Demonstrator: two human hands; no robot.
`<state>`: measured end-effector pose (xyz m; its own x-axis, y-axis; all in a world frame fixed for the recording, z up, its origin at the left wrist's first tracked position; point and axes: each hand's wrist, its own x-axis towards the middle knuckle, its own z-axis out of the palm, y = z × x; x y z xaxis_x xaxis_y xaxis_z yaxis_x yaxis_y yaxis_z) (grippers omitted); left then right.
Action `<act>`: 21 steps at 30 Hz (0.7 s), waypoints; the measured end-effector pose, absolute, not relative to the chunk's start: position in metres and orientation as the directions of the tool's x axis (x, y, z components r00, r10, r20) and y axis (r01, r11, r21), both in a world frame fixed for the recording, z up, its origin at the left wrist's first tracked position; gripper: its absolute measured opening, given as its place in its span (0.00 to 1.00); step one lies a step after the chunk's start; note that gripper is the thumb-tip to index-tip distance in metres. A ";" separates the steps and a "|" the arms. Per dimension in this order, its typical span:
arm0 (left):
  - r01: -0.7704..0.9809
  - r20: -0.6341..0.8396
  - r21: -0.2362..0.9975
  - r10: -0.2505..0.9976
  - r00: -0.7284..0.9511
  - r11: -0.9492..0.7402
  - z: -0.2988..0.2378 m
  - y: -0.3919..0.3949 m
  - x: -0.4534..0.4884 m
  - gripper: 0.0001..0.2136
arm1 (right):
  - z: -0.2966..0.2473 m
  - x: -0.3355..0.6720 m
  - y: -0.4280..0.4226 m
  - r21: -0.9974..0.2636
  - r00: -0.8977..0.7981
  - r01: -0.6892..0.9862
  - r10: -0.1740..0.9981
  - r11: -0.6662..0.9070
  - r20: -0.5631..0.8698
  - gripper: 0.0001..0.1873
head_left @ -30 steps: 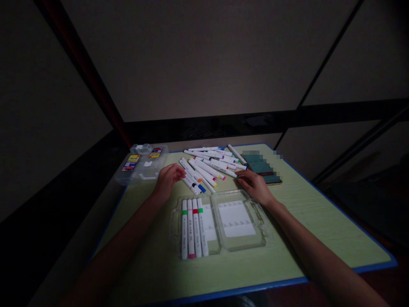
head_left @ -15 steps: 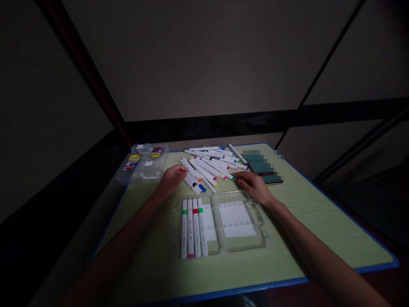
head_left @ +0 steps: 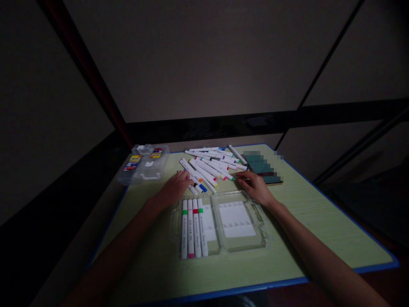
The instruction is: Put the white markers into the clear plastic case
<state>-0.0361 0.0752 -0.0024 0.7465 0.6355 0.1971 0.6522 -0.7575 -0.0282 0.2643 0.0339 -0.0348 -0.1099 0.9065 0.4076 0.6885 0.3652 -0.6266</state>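
My left hand (head_left: 179,185) is at the near left edge of a loose pile of white markers (head_left: 207,168). Its fingers are closed on a marker (head_left: 193,190), whose near end sticks out beside the fingertips; the rest is mostly covered. My right hand (head_left: 254,185) lies on the table at the right of the pile, fingers loosely stretched and nothing visible in them. Its fingertips are close to a green-tipped marker (head_left: 230,177). Between my forearms an open clear plastic case (head_left: 220,245) holds several markers (head_left: 193,230) side by side in its left half.
A closed clear case (head_left: 148,170) with coloured labels stands at the table's back left. At the back right lies a dark green book or pad (head_left: 260,166), partly pixelated, with a marker (head_left: 238,154) beside it. The greenish table (head_left: 255,268) has a blue edge. Panels rise behind it.
My left hand has moved down and slightly right onto the nearest markers, and its fingers have closed on one. My right hand has hardly moved.
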 end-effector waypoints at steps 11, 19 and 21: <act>0.567 0.117 -0.236 0.556 0.823 -0.790 0.002 0.070 -0.039 0.09 | -0.035 0.265 0.034 -0.613 -0.135 0.690 0.901 0.384 0.413 0.13; 0.528 0.101 -0.327 0.527 0.844 -0.784 0.000 0.071 -0.041 0.08 | -0.036 0.266 0.034 -0.595 -0.139 0.702 0.894 0.392 0.425 0.12; 0.528 0.100 -0.332 0.527 0.844 -0.782 0.000 0.071 -0.041 0.08 | -0.037 0.266 0.034 -0.587 -0.142 0.708 0.893 0.393 0.426 0.12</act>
